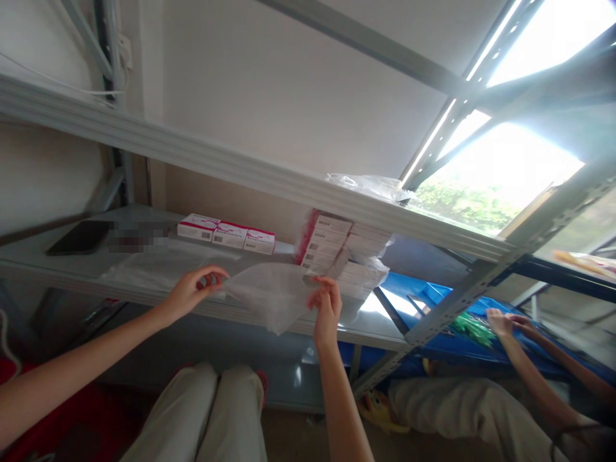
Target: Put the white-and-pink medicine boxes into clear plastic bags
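Note:
A clear plastic bag (272,292) hangs between my two hands, just in front of the shelf edge. My left hand (199,287) pinches its left corner between thumb and fingers. At the bag's right side, my right hand (327,298) has its fingers curled in on the plastic, slightly blurred. Behind the bag, three white and pink boxes (230,233) stand in a row on the shelf. To their right is a stack of similar boxes (327,244), partly wrapped in clear plastic. More clear plastic (154,266) lies flat left of my left hand.
The grey metal shelf (269,256) has an upper beam (240,170) crossing above my hands. A dark flat device (79,237) lies at the left end. Clear plastic (368,185) rests on the upper level. At right, a co-worker's hands (505,323) are over a blue bin (445,298).

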### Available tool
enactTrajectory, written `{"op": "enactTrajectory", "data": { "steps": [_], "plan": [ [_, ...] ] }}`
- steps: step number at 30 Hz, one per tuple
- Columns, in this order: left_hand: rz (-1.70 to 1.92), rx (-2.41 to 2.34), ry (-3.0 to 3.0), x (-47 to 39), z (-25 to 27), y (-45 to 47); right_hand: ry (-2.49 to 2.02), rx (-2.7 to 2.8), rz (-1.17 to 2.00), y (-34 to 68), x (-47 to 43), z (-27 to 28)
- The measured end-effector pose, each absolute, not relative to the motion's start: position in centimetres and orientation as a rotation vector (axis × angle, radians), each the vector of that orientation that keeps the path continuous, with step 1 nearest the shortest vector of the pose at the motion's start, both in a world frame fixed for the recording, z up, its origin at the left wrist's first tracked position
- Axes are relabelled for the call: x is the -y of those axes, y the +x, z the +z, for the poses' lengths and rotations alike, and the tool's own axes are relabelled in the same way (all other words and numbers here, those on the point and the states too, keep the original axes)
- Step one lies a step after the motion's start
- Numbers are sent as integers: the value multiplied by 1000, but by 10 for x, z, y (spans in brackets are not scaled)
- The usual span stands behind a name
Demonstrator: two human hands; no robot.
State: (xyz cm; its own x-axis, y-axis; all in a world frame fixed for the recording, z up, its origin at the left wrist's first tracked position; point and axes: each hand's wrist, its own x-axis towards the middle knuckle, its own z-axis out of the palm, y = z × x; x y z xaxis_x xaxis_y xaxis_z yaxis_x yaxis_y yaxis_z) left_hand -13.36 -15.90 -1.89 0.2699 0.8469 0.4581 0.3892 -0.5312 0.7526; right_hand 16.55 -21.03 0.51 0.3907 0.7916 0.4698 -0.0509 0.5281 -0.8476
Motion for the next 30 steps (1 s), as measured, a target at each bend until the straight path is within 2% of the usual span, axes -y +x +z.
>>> {"op": "enactTrajectory", "data": {
  "steps": [14, 22, 30],
  "plan": [
    [1065, -1056, 2377, 164, 24, -156, -1168, 1336, 413, 221, 237, 41],
    [939, -1062, 2319, 154, 15, -141, -1556, 1631, -13, 241, 227, 49],
    [968, -1029, 2073, 136, -3, -130, -1458, 1618, 249, 264, 179, 22]
  ]
}}
